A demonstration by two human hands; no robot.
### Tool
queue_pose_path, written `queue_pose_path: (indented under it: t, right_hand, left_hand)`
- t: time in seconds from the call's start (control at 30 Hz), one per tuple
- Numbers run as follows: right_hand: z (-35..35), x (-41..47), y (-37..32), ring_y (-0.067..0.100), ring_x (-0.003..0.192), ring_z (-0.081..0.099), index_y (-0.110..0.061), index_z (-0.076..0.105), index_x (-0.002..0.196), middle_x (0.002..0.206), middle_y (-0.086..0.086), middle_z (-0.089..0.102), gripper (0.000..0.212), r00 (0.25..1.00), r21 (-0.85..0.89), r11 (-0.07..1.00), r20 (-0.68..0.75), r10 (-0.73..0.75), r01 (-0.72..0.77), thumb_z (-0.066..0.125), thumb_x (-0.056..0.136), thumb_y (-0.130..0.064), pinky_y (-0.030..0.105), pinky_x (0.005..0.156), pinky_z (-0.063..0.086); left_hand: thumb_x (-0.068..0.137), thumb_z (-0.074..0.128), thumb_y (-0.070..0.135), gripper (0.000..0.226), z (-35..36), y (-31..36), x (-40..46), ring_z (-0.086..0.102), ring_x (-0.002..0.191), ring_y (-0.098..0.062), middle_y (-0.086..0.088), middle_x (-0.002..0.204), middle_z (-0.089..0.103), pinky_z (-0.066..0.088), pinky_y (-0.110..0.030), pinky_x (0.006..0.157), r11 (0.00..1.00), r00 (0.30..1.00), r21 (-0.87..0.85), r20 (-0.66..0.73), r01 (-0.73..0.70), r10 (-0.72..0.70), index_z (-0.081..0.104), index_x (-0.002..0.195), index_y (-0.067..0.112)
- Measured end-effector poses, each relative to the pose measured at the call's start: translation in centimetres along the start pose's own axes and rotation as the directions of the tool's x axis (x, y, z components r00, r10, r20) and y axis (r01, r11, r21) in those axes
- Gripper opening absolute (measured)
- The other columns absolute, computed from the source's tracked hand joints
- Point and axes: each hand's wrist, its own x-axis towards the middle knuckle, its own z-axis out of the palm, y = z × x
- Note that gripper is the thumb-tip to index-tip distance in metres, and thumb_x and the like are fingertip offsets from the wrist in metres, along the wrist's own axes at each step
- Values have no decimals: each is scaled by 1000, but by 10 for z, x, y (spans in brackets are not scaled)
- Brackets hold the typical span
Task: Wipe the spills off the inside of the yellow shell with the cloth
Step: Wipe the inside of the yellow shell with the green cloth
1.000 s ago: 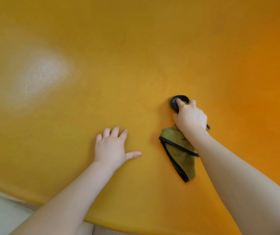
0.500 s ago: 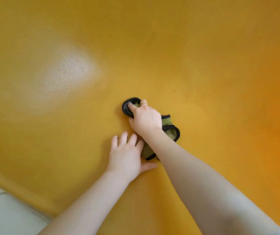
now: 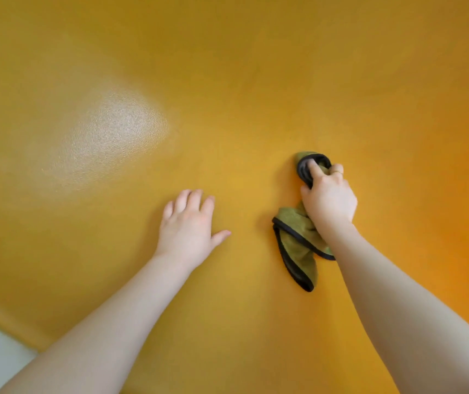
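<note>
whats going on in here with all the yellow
A person is wiping the inside of a yellow shell. Their right hand grips a bunched green cloth with a black edge and presses it against the surface. The left hand rests flat on the shell beside it, fingers spread. No spill is plainly visible; a glossy patch of glare sits up left.

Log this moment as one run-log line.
step: wiping | right hand: grips green cloth, pressing it on yellow shell | left hand: flat on shell, fingers spread | spills: none discernible
</note>
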Motion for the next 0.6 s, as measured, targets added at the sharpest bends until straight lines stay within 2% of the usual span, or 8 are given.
queue_pose_path:
  t: [0.07,0.13,0.23,0.3,0.37,0.5,0.6]
  right_hand:
    - [1,4,4,36,96,52,-28,36,139,130,17,36,48,997,-4,998,-44,58,-59,49,93,-26,35,64,41]
    - [7,6,-4,36,97,51,-25,32,141,133,18,34,49,994,-6,996,-63,91,-92,47,94,-24,34,64,38]
    - [16,11,-30,35,98,51,-21,28,142,134,18,32,51,992,40,993,-62,110,-108,44,94,-17,34,63,35]
    - [20,13,-55,34,99,53,-22,28,141,133,16,33,51,998,50,998,-48,34,-32,44,93,-19,34,65,37]
    - [24,11,-91,33,103,53,-25,30,140,134,16,34,48,993,47,992,-6,-114,114,44,94,-20,34,67,38]
    - [35,0,-159,32,96,55,-25,32,139,130,16,37,48,898,124,898,81,-432,421,47,93,-30,34,62,35]
    - [35,7,-167,30,94,54,-28,32,140,128,14,38,50,868,126,867,67,-492,481,48,93,-34,34,60,36]
  left_hand:
    - [79,48,67,87,0,-5,11,12,140,-25,-7,154,14,16,-38,109,997,998,55,35,47,-49,20,145,18]
    - [72,50,73,103,0,-11,20,12,139,-26,-9,156,4,17,-37,109,989,992,121,79,84,-94,8,148,17]
    - [63,49,80,117,5,-18,26,14,138,-25,-8,156,4,18,-36,107,976,988,197,103,94,-116,-3,148,18]
    - [62,47,82,118,8,-20,29,14,138,-24,-6,156,6,17,-37,107,974,988,206,105,90,-113,-3,148,17]
    - [62,46,82,119,10,-20,30,15,138,-24,-4,156,5,16,-37,108,974,988,205,105,91,-115,-1,148,16]
    - [61,55,77,124,11,-20,31,16,138,-21,-4,155,12,18,-34,106,962,990,252,73,101,-123,1,147,6]
    - [61,56,77,124,11,-22,33,19,137,-20,-3,155,14,21,-33,104,964,992,244,51,103,-118,2,147,5]
